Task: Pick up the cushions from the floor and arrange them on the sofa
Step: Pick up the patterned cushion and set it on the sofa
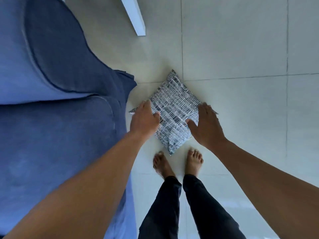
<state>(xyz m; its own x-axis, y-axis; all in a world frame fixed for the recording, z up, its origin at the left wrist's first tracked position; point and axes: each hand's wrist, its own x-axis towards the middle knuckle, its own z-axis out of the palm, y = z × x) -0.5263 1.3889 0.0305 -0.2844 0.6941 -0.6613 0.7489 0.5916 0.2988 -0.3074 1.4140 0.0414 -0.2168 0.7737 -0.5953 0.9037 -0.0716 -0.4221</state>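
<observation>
1. Cushion (172, 111): black-and-white striped, lying corner-on upon the tiled floor (241, 49), between the two hands.
2. Left hand (144, 118): spread over the cushion's left corner, fingers apart; whether it grips cannot be told.
3. Right hand (206, 125): spread at the right corner, thumb on the fabric; hold unclear.
4. Sofa (51, 100): blue, just left of the left hand.
5. Bare feet (194, 161): just below the cushion's near corner.

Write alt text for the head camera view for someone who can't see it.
Looking straight down, a person's left hand and right hand reach onto opposite sides of a black-and-white striped cushion lying on the pale tiled floor. Their bare feet stand just behind it, and a blue sofa fills the left side.
</observation>
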